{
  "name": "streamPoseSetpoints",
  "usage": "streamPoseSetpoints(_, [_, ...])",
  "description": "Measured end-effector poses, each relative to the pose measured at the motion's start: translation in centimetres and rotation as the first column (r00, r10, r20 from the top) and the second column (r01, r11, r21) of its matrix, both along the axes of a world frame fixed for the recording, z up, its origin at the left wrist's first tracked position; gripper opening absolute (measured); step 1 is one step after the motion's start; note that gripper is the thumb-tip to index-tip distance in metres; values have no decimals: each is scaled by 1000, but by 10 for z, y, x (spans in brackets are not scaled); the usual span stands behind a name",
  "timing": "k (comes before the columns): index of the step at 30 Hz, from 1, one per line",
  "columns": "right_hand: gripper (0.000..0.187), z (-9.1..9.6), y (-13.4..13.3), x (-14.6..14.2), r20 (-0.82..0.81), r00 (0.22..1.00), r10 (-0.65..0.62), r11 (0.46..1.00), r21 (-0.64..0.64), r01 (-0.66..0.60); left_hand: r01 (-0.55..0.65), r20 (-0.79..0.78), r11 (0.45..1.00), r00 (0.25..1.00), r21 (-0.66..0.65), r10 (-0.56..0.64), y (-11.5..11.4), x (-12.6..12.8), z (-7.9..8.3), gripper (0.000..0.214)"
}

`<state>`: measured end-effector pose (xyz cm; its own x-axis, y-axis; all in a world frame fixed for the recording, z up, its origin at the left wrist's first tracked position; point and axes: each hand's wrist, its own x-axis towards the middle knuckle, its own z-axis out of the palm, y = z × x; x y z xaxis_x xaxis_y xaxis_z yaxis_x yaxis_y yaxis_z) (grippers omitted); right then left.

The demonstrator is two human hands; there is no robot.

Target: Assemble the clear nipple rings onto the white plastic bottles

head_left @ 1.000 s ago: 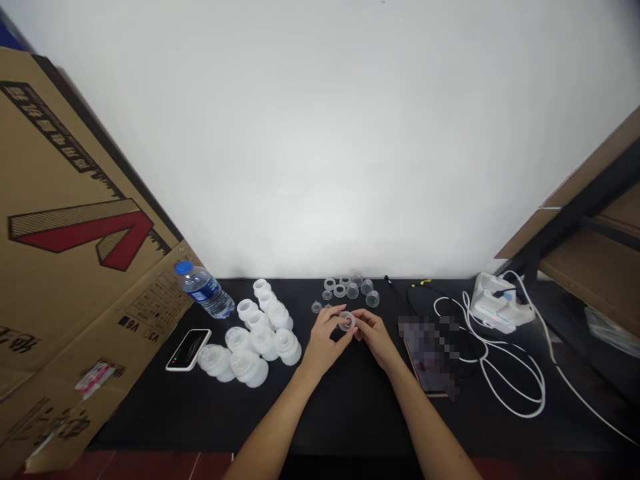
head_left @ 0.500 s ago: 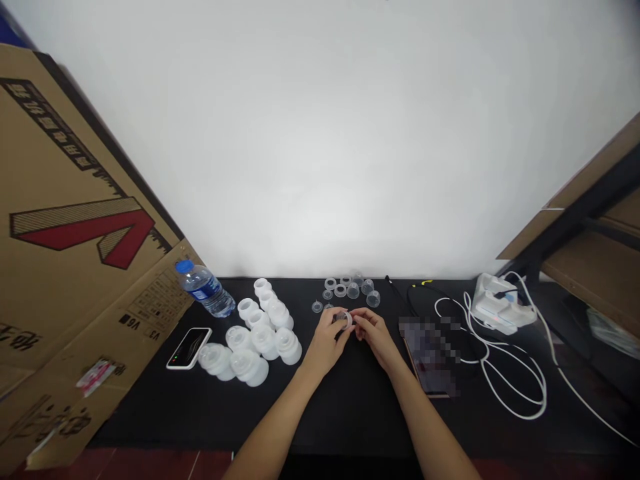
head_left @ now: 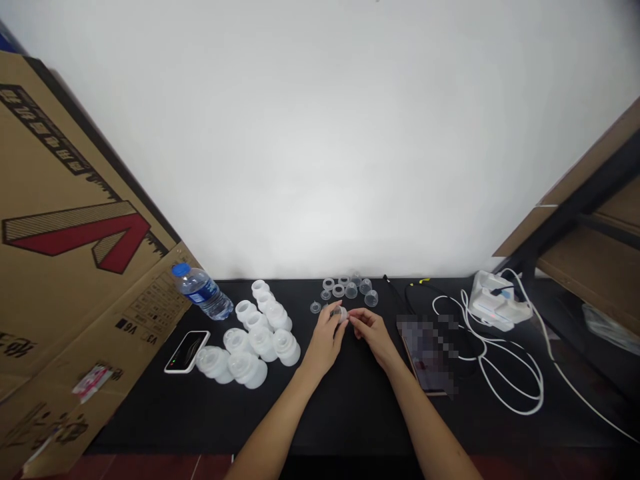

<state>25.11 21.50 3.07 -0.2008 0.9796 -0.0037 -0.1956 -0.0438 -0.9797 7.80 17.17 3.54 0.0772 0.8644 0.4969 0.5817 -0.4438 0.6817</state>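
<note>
My left hand (head_left: 324, 340) and my right hand (head_left: 371, 335) meet over the middle of the black table (head_left: 350, 400). Between their fingertips they pinch a small clear plastic ring (head_left: 342, 313). Just beyond the hands lie several small clear caps and rings (head_left: 350, 289). To the left of my left hand stands a cluster of white plastic cup-shaped parts (head_left: 257, 337).
A water bottle (head_left: 203, 292) lies beside a large cardboard box (head_left: 75, 253) at the left, with a white phone (head_left: 187, 351) in front. A tablet (head_left: 430, 353), white cables (head_left: 500, 353) and a white charger (head_left: 495, 303) sit at the right. A wooden shelf (head_left: 590, 233) rises at far right.
Both hands have shifted slightly away from me, toward the loose clear parts, still holding the ring together.
</note>
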Motion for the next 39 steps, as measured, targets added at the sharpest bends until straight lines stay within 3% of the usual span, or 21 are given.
streamPoseSetpoints(6, [47, -1, 4, 1, -21, 998, -61, 998, -10, 61, -29, 59, 1000, 998, 0, 29, -6, 5, 3, 32])
streamPoseSetpoints(9, [51, -4, 8, 4, -63, 989, -133, 991, -35, 131, -45, 95, 999, 994, -4, 45, -22, 8, 12, 36])
streamPoseSetpoints(15, [51, -9, 14, 9, -146, 969, -199, 977, -103, 185, 35, 60, 995, 998, -89, -29, -87, 0, 40, 22])
streamPoseSetpoints(19, [52, -9, 12, 7, -168, 971, -168, 981, -123, 149, -84, -33, 994, 996, -70, 82, -108, -36, 72, 17])
streamPoseSetpoints(21, [55, -10, 11, 6, -163, 974, -159, 982, -129, 139, -178, -91, 984, 980, -2, 177, -100, -66, 92, 16])
streamPoseSetpoints(24, [60, -11, 12, 5, -163, 974, -158, 981, -136, 137, -328, -246, 942, 909, 77, 336, -68, -118, 120, 20])
streamPoseSetpoints(27, [65, -12, 14, 5, -184, 971, -155, 980, -149, 129, -477, -580, 879, 723, -25, 375, -26, -163, 142, 25])
streamPoseSetpoints(29, [69, -13, 16, 4, -194, 970, -147, 981, -154, 118, -618, -778, 770, 559, -159, 288, -1, -184, 152, 27])
streamPoseSetpoints(30, [70, -13, 16, 4, -197, 970, -144, 981, -155, 114, -645, -800, 743, 535, -178, 273, 11, -190, 155, 27])
streamPoseSetpoints(35, [73, -17, 18, 4, -205, 968, -146, 982, -145, 118, -686, -833, 686, 509, -241, 216, 50, -200, 156, 32])
streamPoseSetpoints(39, [74, -20, 19, 3, -201, 966, -160, 982, -130, 136, -671, -827, 683, 534, -289, 175, 64, -194, 147, 35])
